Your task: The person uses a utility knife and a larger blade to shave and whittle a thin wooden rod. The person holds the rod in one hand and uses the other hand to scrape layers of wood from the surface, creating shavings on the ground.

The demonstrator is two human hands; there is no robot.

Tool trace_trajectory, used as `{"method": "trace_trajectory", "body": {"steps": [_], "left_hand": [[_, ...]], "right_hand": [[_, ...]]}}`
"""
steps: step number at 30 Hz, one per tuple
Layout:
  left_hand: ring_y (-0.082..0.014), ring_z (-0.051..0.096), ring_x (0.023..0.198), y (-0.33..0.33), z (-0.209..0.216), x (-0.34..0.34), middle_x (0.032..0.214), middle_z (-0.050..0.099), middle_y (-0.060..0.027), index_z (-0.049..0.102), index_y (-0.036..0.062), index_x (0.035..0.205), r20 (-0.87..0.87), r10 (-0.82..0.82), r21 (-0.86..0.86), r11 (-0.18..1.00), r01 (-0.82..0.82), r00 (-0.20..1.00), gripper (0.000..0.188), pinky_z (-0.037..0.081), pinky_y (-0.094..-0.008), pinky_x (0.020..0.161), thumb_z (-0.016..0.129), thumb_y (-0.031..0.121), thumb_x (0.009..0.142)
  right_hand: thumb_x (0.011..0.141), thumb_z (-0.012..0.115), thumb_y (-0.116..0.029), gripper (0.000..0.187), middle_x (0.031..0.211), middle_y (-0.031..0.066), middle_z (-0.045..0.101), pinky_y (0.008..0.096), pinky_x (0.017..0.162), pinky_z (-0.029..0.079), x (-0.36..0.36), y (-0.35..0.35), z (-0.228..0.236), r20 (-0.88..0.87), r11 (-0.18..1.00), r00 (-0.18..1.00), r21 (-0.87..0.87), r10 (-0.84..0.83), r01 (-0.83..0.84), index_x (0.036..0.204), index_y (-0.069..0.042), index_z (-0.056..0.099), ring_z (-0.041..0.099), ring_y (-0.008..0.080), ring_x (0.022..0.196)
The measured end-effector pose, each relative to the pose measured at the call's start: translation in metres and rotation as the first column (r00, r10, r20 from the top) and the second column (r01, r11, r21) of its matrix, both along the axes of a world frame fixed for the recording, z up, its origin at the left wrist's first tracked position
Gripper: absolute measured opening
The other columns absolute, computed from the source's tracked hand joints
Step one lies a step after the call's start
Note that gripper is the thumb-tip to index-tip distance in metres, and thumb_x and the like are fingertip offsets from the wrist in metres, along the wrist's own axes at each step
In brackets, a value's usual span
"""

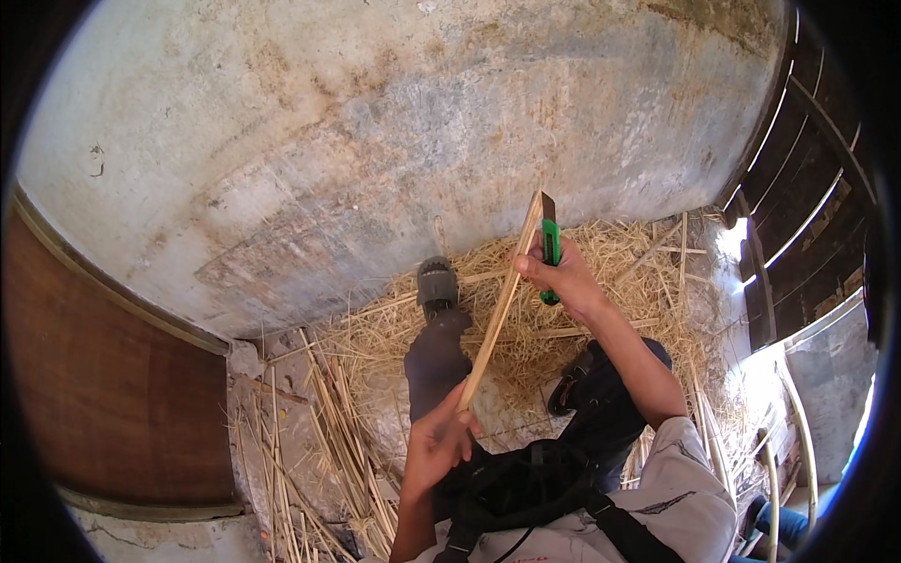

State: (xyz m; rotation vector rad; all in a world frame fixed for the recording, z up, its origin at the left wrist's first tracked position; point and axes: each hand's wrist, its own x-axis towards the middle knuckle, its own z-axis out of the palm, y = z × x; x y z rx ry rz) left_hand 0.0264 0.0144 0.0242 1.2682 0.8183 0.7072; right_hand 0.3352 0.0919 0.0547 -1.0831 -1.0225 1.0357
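A long pale bamboo strip (497, 333) slants up and to the right in front of me. Its lower end sits in my left hand (435, 439), which is closed around it, with the fingertips slightly blurred. My right hand (571, 281) grips a green box cutter (551, 242), whose dark blade points upward beside the strip's top end. The right thumb presses against the strip's side. From this view I cannot tell whether the blade touches the bamboo.
Curly shavings (648, 263) cover the floor around my feet. Several split bamboo strips (343, 422) lie at the lower left, near a brown wooden panel (113, 375). A stained wall (394, 141) rises ahead. Dark slatted boards (807, 216) and upright poles (798, 413) stand at the right.
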Motion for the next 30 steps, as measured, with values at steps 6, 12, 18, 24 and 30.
{"method": "trace_trajectory", "body": {"steps": [6,12,18,24,30], "left_hand": [[-0.0052,0.054,0.051,-0.002,0.004,0.003,0.083,0.067,-0.0036,0.050,0.0074,0.155,-0.047,0.012,-0.045,0.999,-0.014,0.999,0.048,0.039,-0.0194,0.042,0.054,0.005,0.106],[-0.0068,0.055,0.051,-0.002,0.004,0.000,0.085,0.068,-0.0046,0.048,0.0040,0.155,-0.069,-0.022,-0.035,0.999,0.020,0.997,0.047,0.041,-0.0206,0.044,0.052,0.010,0.108],[-0.0073,0.055,0.050,-0.002,0.005,0.000,0.085,0.068,-0.0052,0.047,0.0013,0.155,-0.061,-0.038,-0.047,0.998,0.035,0.997,0.047,0.041,-0.0212,0.044,0.050,0.011,0.109],[-0.0073,0.054,0.050,-0.002,0.007,0.000,0.085,0.067,-0.0054,0.045,0.0014,0.156,-0.058,-0.048,-0.063,0.997,0.045,0.997,0.048,0.041,-0.0211,0.044,0.050,0.013,0.109],[-0.0072,0.053,0.050,-0.003,0.005,0.000,0.085,0.067,-0.0055,0.045,0.0018,0.156,-0.058,-0.052,-0.066,0.997,0.048,0.997,0.049,0.040,-0.0210,0.045,0.050,0.013,0.109]], "right_hand": [[0.091,0.082,-0.021,0.029,0.071,-0.0087,0.043,0.0246,0.053,0.027,-0.001,-0.001,0.003,-0.119,0.998,0.993,-0.055,0.018,-0.025,0.093,-0.013,0.054,0.035,0.0038,0.058],[0.092,0.081,-0.019,0.027,0.071,-0.0085,0.043,0.0242,0.053,0.027,0.002,-0.001,-0.001,-0.207,0.995,0.975,-0.042,0.083,-0.093,0.095,-0.013,0.054,0.036,0.0038,0.057],[0.095,0.078,-0.022,0.024,0.070,-0.0086,0.042,0.0239,0.053,0.026,0.004,0.000,-0.008,-0.266,0.988,0.954,-0.028,0.137,-0.149,0.103,-0.011,0.058,0.034,0.0034,0.055],[0.098,0.074,-0.020,0.020,0.067,-0.0093,0.039,0.0246,0.052,0.025,0.005,0.000,-0.011,-0.324,0.983,0.929,0.007,0.176,-0.183,0.105,-0.011,0.058,0.032,0.0033,0.053],[0.098,0.074,-0.019,0.015,0.067,-0.0104,0.040,0.0245,0.053,0.025,0.002,-0.003,-0.001,-0.323,0.979,0.927,0.002,0.192,-0.202,0.098,-0.012,0.061,0.033,0.0029,0.056]]}}
